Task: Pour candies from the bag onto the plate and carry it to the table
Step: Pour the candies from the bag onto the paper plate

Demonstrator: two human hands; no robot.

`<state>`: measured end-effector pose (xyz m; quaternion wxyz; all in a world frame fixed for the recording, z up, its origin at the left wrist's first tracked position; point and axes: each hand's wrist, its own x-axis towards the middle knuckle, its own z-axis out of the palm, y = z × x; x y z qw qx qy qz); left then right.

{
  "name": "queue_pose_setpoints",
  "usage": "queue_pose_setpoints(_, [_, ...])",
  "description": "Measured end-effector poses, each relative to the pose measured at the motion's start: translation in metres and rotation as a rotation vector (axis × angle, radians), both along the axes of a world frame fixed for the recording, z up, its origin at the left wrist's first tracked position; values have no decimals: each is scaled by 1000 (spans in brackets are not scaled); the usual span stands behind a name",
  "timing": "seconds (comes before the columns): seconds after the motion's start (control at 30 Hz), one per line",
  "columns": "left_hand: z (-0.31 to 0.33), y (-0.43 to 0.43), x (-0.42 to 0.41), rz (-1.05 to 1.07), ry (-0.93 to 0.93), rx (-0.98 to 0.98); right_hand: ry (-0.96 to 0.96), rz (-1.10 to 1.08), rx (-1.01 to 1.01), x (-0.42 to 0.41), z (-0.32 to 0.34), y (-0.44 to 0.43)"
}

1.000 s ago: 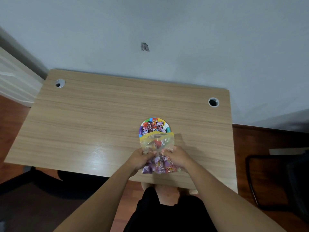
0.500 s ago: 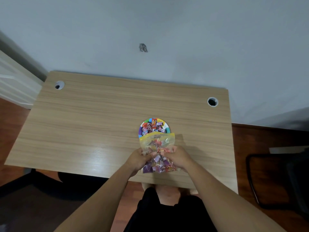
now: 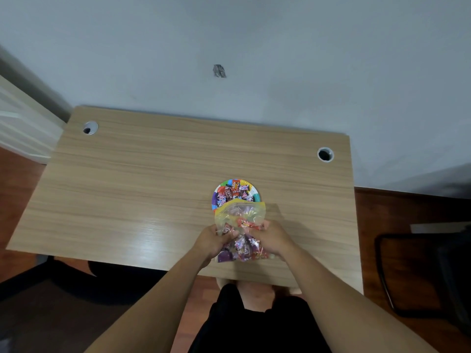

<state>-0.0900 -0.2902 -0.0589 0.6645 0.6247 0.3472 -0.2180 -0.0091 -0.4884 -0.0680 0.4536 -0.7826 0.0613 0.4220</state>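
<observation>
— At the desk's near edge, toward five o'clock of its middle, the bag is held tipped, its yellow-rimmed mouth lying over the six o'clock rim of the plate.

— And the hands?

— Both are closed on it. The left hand pinches the plastic at the bag's nine o'clock side, the right hand bunches it at three o'clock. They squeeze about mid-length, with most of the candies below the grip, toward the person.

— So which step is this?

— Pouring, I'd say, and only partly done. A heap of sweets already sits on the plate, but the bag looks well over half full. Whether anything is sliding out at this instant I can't tell; the mouth is too small and hazy.

— What does the next move want?

— Lifting the bag's closed end higher so the load runs toward twelve o'clock, keeping the mouth inside the rim. The plate is small, so a slow tip suits it, or sweets will roll onto the desk.

— And after?

— Bag set down, plate carried off level.
</observation>
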Motion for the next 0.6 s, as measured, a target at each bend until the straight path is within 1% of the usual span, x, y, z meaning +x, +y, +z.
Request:
queue_pose_setpoints(0.17, [3, 2, 1, 5, 21, -136, -11, -43, -42, 1, -2, 1])
queue_pose_setpoints(0.3, [2, 3, 2, -17, 71, -170, -39, -32, -39, 0, 0, 1])
queue_pose_setpoints(0.4, [1, 4, 2, -24, 101, -149, -35, -16, -1, 1, 4, 2])
queue_pose_setpoints(0.6, [-1, 5, 2, 11, 103, -3, -13, 5, -4, 2, 6, 2])
